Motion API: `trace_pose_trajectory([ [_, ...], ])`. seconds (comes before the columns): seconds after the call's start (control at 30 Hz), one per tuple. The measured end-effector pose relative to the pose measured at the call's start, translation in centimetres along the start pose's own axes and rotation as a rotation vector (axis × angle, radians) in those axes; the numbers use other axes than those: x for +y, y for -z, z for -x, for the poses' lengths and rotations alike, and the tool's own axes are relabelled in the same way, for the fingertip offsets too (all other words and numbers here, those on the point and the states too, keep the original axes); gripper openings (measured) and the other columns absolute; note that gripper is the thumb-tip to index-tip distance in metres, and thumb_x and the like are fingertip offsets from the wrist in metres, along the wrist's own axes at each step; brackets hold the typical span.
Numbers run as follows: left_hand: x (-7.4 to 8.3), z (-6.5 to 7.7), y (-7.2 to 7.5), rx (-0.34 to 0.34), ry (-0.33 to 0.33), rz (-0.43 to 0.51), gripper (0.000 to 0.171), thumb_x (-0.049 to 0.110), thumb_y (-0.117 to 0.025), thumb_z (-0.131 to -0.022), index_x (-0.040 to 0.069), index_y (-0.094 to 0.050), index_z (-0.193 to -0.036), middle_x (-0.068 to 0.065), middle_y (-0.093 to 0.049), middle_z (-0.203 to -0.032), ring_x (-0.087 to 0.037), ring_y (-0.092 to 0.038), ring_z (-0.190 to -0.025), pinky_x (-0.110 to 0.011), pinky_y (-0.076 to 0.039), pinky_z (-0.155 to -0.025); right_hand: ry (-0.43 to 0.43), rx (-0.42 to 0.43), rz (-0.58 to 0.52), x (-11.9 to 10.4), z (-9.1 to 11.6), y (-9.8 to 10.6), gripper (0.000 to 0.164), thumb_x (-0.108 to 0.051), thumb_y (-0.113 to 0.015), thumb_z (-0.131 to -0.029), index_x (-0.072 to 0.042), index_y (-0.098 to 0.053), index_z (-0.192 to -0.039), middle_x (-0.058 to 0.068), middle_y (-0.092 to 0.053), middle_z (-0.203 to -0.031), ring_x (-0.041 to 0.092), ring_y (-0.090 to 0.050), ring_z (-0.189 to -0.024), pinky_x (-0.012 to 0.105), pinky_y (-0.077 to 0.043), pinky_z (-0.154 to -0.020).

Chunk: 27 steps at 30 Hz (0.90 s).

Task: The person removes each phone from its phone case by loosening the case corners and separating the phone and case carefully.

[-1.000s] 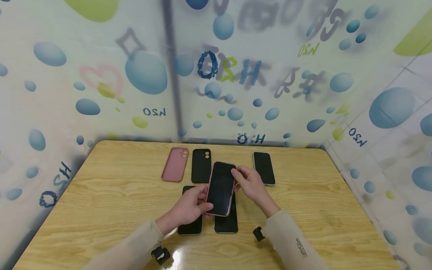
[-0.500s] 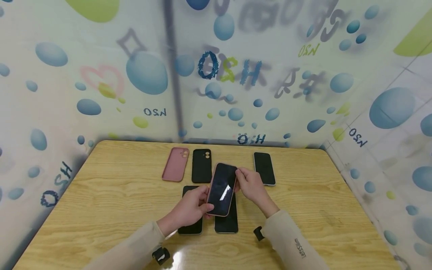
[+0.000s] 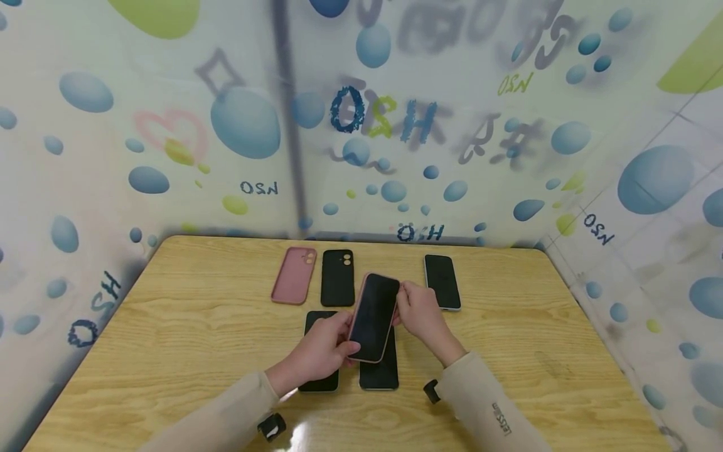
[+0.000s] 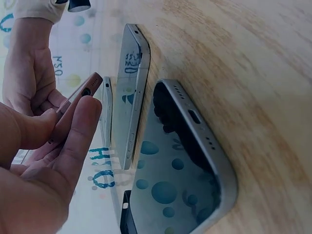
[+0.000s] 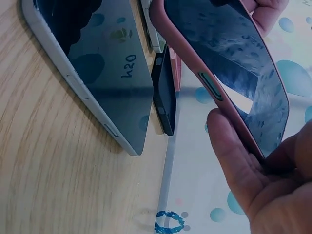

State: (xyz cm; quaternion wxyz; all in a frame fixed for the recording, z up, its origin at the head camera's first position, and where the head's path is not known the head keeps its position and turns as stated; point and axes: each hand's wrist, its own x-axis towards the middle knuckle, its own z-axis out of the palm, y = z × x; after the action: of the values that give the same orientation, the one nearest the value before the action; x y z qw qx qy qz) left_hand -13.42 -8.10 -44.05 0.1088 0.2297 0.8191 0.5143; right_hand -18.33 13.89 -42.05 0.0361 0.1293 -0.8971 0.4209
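Observation:
Between my hands is a smartphone (image 3: 375, 317) in a pink phone case (image 5: 192, 61), its dark screen facing up, held tilted above the table. My left hand (image 3: 326, 344) grips the lower left corner, thumb over the front edge. With my right hand (image 3: 422, 312) I pinch the upper right edge; the right wrist view shows a finger along the case's side, near a side button cutout. Beneath the held phone lies a second phone (image 3: 380, 373), partly covered by it. A third phone (image 3: 319, 383) sits under my left hand, which hides part of its screen.
A pink case (image 3: 292, 276) and a black case (image 3: 337, 279) lie at the back of the wooden table (image 3: 214, 326). Another phone (image 3: 443, 282) rests at the back right, beyond my right hand. A printed wall covering (image 3: 361, 207) stands behind the table.
The held phone has shifted slightly right and its tilt has changed a little. My right thumb has moved from the screen's upper corner to the edge. Both hands keep their hold.

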Motion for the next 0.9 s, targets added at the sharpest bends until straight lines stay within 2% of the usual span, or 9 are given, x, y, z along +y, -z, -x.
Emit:
trace_pose_trajectory([
  [0.23, 0.39, -0.21, -0.07, 0.002, 0.015, -0.013, 0.021, -0.005, -0.064, -0.098, -0.002, -0.060, -0.118, -0.009, -0.073, -0.088, -0.023, -0.073, -0.068, -0.022, -0.059, -0.057, 0.001, 0.024, 0.001, 0.21, -0.09, -0.01, 0.032, 0.000, -0.043, -0.104, 0.000, -0.057, -0.075, 0.014, -0.066, -0.060, 0.032, -0.069, -0.053, 0.026, -0.050, -0.048],
  [0.37, 0.57, -0.16, -0.13, 0.004, 0.022, -0.033, 0.019, -0.005, -0.065, -0.098, -0.001, -0.060, -0.115, -0.010, -0.074, -0.088, -0.022, -0.072, -0.067, -0.022, -0.058, -0.056, 0.003, 0.020, 0.011, 0.47, -0.03, 0.04, 0.032, -0.001, -0.044, -0.104, -0.002, -0.057, -0.074, 0.009, -0.064, -0.058, 0.029, -0.068, -0.051, 0.026, -0.051, -0.050],
  [0.7, 0.72, -0.16, -0.23, 0.016, 0.030, -0.031, 0.021, -0.006, -0.065, -0.097, -0.003, -0.059, -0.117, -0.012, -0.074, -0.091, -0.023, -0.072, -0.068, -0.022, -0.058, -0.056, 0.000, -0.005, -0.084, 0.73, 0.05, 0.31, 0.035, -0.002, -0.043, -0.107, -0.002, -0.058, -0.076, 0.006, -0.065, -0.060, 0.027, -0.069, -0.052, 0.027, -0.056, -0.053],
  [0.8, 0.78, -0.24, -0.29, 0.032, 0.030, -0.055, 0.022, -0.008, -0.065, -0.096, -0.004, -0.058, -0.117, -0.013, -0.074, -0.092, -0.020, -0.070, -0.066, -0.022, -0.057, -0.054, -0.017, -0.008, -0.133, 0.79, 0.02, 0.34, 0.035, -0.003, -0.042, -0.108, -0.001, -0.060, -0.077, 0.007, -0.066, -0.061, 0.025, -0.069, -0.052, 0.031, -0.058, -0.053],
  [0.9, 0.86, -0.30, -0.34, 0.049, 0.021, -0.089, 0.021, -0.009, -0.065, -0.095, -0.003, -0.058, -0.114, -0.012, -0.074, -0.090, -0.018, -0.069, -0.064, -0.022, -0.056, -0.053, -0.043, -0.016, -0.194, 0.95, -0.11, 0.31, 0.036, -0.004, -0.041, -0.109, 0.000, -0.061, -0.078, 0.008, -0.066, -0.062, 0.026, -0.069, -0.053, 0.041, -0.061, -0.056],
])
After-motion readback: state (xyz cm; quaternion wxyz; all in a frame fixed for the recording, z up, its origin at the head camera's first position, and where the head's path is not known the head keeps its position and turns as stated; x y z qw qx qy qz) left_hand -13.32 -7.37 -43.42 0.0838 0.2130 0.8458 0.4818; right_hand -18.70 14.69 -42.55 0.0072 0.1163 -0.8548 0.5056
